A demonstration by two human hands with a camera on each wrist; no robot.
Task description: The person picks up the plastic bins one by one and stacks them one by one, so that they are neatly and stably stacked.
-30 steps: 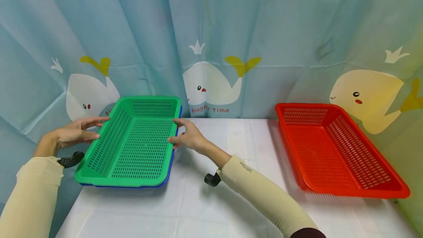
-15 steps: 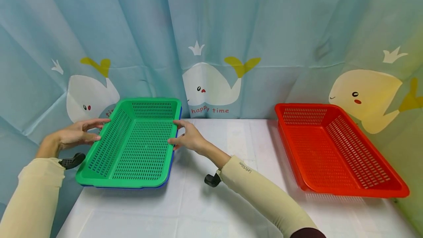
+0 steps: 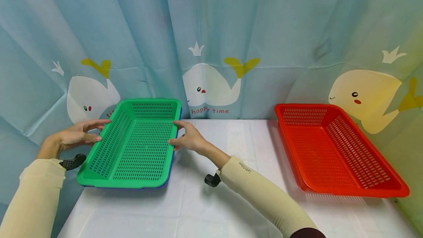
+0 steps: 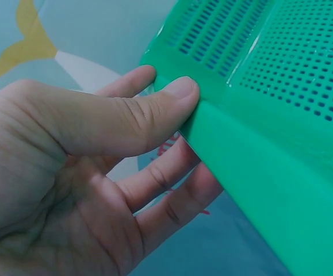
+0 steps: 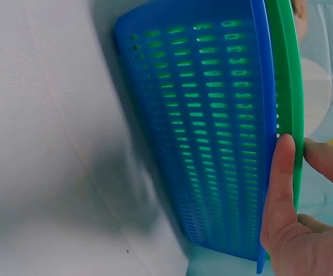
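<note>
A green plastic basket point(image 3: 126, 183) with slotted walls sits nested in a blue basket point(image 5: 192, 10) at the left of the table. In the head view only a thin strip of blue shows at the right and front edges. My left hand point(image 3: 74, 135) holds the green basket's left rim, thumb on top and fingers underneath. On the opposite side, my right hand point(image 3: 191, 138) pinches the green rim between thumb and fingers. One finger of it lies between the green and blue rims in the right wrist view. Some fingertips are hidden under the rims.
A red slotted basket point(image 3: 305, 186) stands at the right of the white-covered table point(image 3: 205, 208). Behind hangs a light blue curtain point(image 3: 290, 25) with printed whales, close to the baskets' far edges. Black wrist devices point(image 3: 212, 180) sit on both forearms.
Within the head view the green basket and my left hand shift very slightly down and to the right. Both grips look the same. The red basket stays in place.
</note>
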